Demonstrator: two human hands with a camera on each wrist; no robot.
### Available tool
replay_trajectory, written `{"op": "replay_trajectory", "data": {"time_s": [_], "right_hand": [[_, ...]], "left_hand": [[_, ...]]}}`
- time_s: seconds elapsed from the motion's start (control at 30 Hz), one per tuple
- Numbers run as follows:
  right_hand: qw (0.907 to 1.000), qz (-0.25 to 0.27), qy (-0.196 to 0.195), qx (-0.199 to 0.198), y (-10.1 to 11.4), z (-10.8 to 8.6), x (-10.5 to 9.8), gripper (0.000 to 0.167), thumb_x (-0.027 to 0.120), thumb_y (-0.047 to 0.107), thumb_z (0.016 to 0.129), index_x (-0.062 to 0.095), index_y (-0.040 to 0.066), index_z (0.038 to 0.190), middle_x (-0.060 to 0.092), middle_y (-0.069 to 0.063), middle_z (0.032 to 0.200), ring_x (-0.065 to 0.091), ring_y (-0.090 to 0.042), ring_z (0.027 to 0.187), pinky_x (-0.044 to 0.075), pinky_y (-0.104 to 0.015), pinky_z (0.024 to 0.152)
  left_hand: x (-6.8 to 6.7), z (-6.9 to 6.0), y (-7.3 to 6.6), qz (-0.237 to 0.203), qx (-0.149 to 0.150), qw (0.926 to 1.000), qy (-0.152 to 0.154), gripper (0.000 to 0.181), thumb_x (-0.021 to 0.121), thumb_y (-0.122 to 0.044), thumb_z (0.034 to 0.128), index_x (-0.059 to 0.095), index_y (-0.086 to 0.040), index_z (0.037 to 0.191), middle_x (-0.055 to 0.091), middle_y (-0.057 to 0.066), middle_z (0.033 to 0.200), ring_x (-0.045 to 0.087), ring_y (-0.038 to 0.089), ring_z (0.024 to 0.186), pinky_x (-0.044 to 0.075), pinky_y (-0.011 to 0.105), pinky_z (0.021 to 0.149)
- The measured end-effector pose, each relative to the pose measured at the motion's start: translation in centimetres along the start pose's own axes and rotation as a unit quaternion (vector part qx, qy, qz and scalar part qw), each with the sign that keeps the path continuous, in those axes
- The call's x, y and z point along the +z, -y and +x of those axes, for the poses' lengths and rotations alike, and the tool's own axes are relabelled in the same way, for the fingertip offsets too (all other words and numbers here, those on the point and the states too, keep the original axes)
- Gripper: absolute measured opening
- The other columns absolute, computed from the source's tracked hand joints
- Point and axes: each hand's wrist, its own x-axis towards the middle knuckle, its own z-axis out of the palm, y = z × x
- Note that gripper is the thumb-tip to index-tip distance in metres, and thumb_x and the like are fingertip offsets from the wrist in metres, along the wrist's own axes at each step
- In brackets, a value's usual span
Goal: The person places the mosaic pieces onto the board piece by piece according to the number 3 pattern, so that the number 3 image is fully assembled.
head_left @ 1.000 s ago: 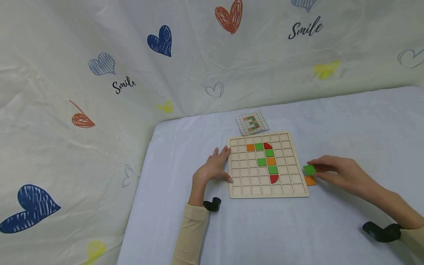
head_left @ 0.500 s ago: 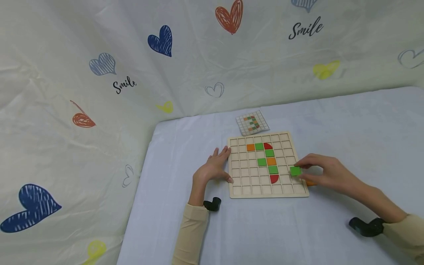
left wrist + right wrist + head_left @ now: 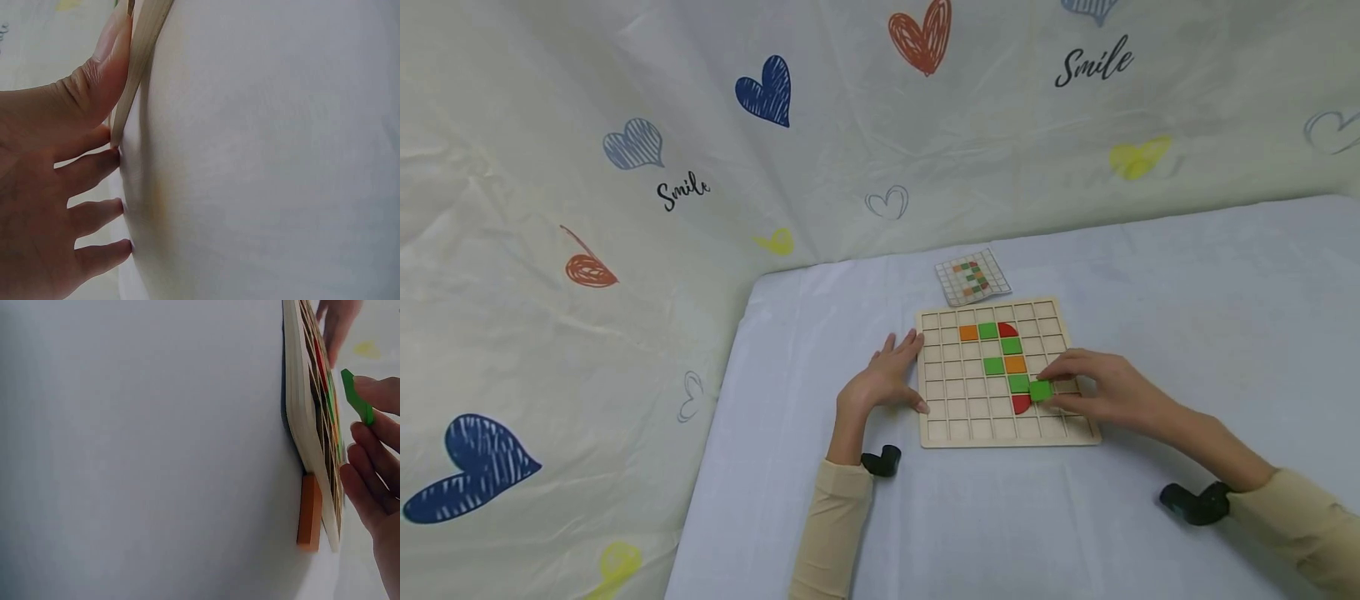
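A pale wooden grid board (image 3: 985, 443) lies on the white-covered table, with several green, orange and red tiles set in its squares. My right hand (image 3: 1105, 387) pinches a green square tile (image 3: 1041, 391) between thumb and fingers. In the right wrist view that green tile (image 3: 357, 398) is raised above the board. On the board's left side, my left hand (image 3: 882, 379) has its fingers spread, and its thumb and fingertips touch the edge. An orange tile (image 3: 309, 512) stands against the board's right edge, hidden in the head view by the right hand.
Behind the board lies a small card (image 3: 972, 277) printed with a coloured grid pattern. A white cloth backdrop (image 3: 820, 167) with hearts and writing rises beyond the table and on its left. Each wrist wears a black device (image 3: 1197, 503).
My right hand has carried the green tile leftward, from beside the board's right edge to over its squares near the lower red tile. The left hand stays in place.
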Motion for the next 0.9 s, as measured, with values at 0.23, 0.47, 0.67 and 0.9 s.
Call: {"op": "replay_trajectory", "data": {"time_s": [0.23, 0.47, 0.67, 0.9], "right_hand": [[0.9997, 0.007, 0.025, 0.002, 0.7, 1.0, 1.2, 0.031, 0.091, 0.007, 0.073, 0.080, 0.013, 0.102, 0.072, 0.008, 0.100, 0.066, -0.013, 0.087, 0.059, -0.026, 0.075], [0.9993, -0.002, 0.038, -0.005, 1.1, 1.7, 2.4, 0.028, 0.092, 0.013, 0.074, 0.080, 0.014, 0.100, 0.071, 0.007, 0.099, 0.063, -0.012, 0.088, 0.057, -0.027, 0.075], [0.9990, -0.005, 0.041, -0.020, 1.4, 2.1, 3.2, 0.028, 0.092, 0.014, 0.075, 0.080, 0.016, 0.100, 0.072, 0.009, 0.100, 0.062, -0.013, 0.093, 0.057, -0.031, 0.082], [0.9972, -0.032, 0.068, -0.001, 1.6, 2.4, 3.6, 0.023, 0.089, 0.018, 0.079, 0.079, 0.019, 0.100, 0.071, 0.010, 0.101, 0.059, -0.012, 0.097, 0.056, -0.036, 0.083]], "left_hand": [[0.0, 0.1, 0.2, -0.003, 0.003, 1.0000, -0.001, 0.118, 0.093, -0.022, 0.0759, 0.017, -0.019, 0.167, 0.007, -0.004, 0.174, -0.005, 0.026, 0.161, 0.004, 0.046, 0.132], [0.0, 0.1, 0.2, -0.003, 0.003, 1.0000, -0.003, 0.118, 0.093, -0.023, 0.0752, 0.019, -0.019, 0.166, 0.008, -0.004, 0.174, -0.005, 0.026, 0.161, 0.004, 0.046, 0.132], [0.0, 0.2, 0.2, -0.001, 0.003, 1.0000, -0.003, 0.118, 0.093, -0.023, 0.0749, 0.019, -0.020, 0.166, 0.008, -0.005, 0.174, -0.004, 0.026, 0.161, 0.006, 0.047, 0.132], [-0.1, 0.2, 0.4, -0.004, 0.006, 1.0000, -0.003, 0.117, 0.094, -0.023, 0.0746, 0.020, -0.020, 0.166, 0.009, -0.005, 0.174, -0.003, 0.026, 0.162, 0.007, 0.048, 0.132]]}}
